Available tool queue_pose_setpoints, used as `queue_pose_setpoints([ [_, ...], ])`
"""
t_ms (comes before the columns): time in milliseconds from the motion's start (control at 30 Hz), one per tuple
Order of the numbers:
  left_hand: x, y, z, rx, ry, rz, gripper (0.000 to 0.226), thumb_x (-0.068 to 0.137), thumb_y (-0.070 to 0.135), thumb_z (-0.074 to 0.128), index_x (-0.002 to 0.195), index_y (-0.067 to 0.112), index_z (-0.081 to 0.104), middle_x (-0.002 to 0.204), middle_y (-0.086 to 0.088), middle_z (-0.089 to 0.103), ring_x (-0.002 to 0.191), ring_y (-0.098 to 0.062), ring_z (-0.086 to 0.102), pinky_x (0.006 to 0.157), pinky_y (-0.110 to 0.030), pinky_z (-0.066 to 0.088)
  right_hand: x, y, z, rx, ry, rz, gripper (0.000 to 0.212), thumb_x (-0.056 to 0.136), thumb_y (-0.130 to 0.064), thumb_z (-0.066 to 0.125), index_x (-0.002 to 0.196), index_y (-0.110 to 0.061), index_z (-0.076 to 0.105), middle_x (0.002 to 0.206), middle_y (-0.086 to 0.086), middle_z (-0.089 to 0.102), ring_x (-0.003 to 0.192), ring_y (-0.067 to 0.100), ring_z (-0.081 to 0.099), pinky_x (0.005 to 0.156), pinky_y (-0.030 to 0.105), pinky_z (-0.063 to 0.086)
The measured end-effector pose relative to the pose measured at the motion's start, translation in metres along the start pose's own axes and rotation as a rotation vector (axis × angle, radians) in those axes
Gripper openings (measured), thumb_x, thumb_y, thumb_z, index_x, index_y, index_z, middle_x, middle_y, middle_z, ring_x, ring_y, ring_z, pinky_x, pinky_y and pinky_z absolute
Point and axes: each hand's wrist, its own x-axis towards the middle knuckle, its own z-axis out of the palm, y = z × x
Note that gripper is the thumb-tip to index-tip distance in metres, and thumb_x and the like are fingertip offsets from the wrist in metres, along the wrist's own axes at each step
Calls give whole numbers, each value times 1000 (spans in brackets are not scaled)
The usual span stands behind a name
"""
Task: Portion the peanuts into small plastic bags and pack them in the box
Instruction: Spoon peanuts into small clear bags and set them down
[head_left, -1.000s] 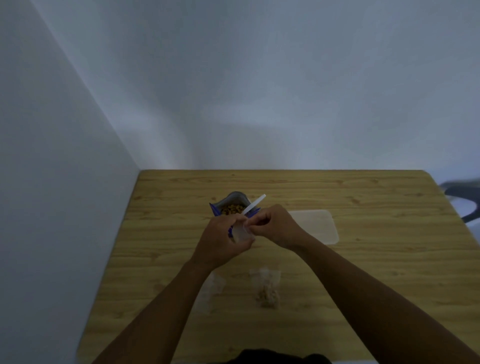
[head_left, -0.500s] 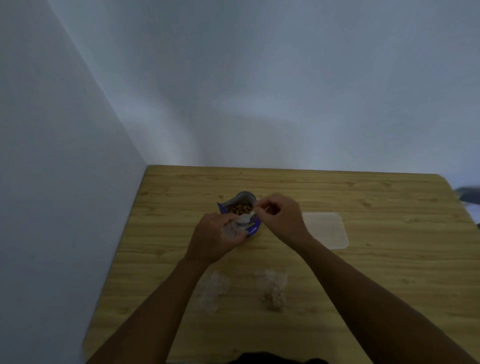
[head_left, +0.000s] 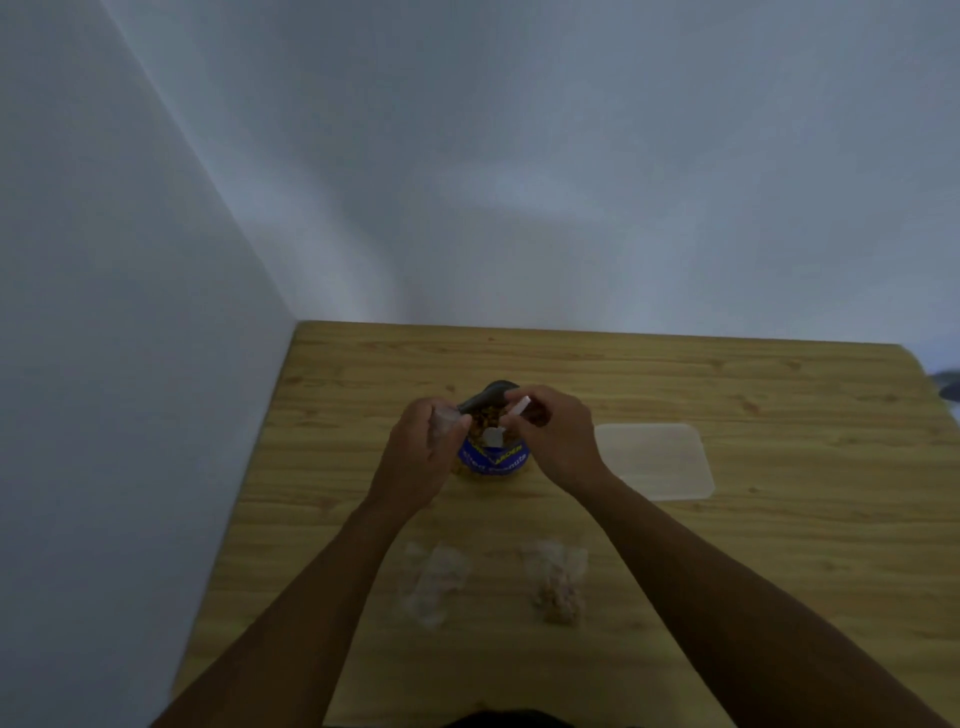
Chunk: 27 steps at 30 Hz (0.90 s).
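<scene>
A blue peanut pouch (head_left: 493, 460) stands open in the middle of the wooden table (head_left: 727, 545), peanuts showing at its mouth. My right hand (head_left: 553, 439) pinches a small white plastic spoon (head_left: 506, 423) whose bowl dips into the pouch. My left hand (head_left: 421, 452) holds a small clear plastic bag (head_left: 444, 418) just left of the pouch mouth. Nearer to me lie a small bag with peanuts (head_left: 556, 582) and, to its left, a clear bag (head_left: 434, 579) whose contents I cannot make out.
A clear plastic box (head_left: 654, 460) lies flat to the right of my right hand. White walls close the table's left and far sides. A dark object (head_left: 950, 387) shows past the table's right edge.
My right hand has lowered the spoon from above the small bag into the pouch. My left hand has moved the small bag to the left of the pouch mouth. The view has shifted.
</scene>
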Motion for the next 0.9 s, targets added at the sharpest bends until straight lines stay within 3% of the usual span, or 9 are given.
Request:
queue_pose_setpoints([
  [133,1,0,3,-78,-50,-19,20,95,29,61,106,14,53,87,6,57,73,3,55,63,-9,42,0,0,-4,-111,20,-114,11,88,-17,74,97,-20,78,92,-7,75,82,1,65,71,5,43],
  [233,3,1,6,-120,-76,-110,32,90,30,69,109,17,47,100,4,59,81,2,58,62,-8,45,0,2,-11,-135,105,-171,8,92,-19,70,95,-21,77,87,-15,69,78,-6,61,71,7,44],
  [333,4,-1,6,-111,-53,-194,45,82,29,79,110,17,47,99,9,57,84,2,56,59,-6,44,4,5,-16,-174,144,-250,8,89,-14,74,94,-19,78,83,-15,65,72,-8,58,65,7,43],
  [500,7,-10,4,-16,-5,-127,35,78,30,81,97,17,55,90,6,60,74,0,55,55,-7,41,4,6,-16,-188,164,-398,16,80,-13,82,96,-17,81,84,-1,76,71,4,62,67,5,40],
  [567,7,-12,3,-17,2,-99,31,79,31,81,93,17,58,84,4,61,68,-3,54,53,-9,40,3,9,-11,-219,163,-432,22,77,-10,83,98,-19,81,86,-1,77,73,15,64,66,17,46],
  [667,8,-16,0,-18,-8,-47,27,78,30,82,91,19,60,82,3,64,70,-8,58,55,-19,44,4,16,-4,-264,139,-390,24,77,-12,84,99,-22,81,82,-1,77,67,21,62,61,31,51],
  [733,9,-20,0,1,-3,-35,26,78,27,81,92,18,62,85,3,65,74,-9,60,57,-18,45,4,18,-1,-287,131,-312,19,79,-20,83,97,-24,81,72,-1,74,61,17,61,57,35,53],
  [900,12,-24,-1,43,72,0,24,80,16,78,102,13,69,100,2,66,89,-10,62,68,-7,44,1,13,-2,-177,174,-182,12,86,-18,77,97,-17,81,74,-2,76,54,-5,58,56,16,46],
])
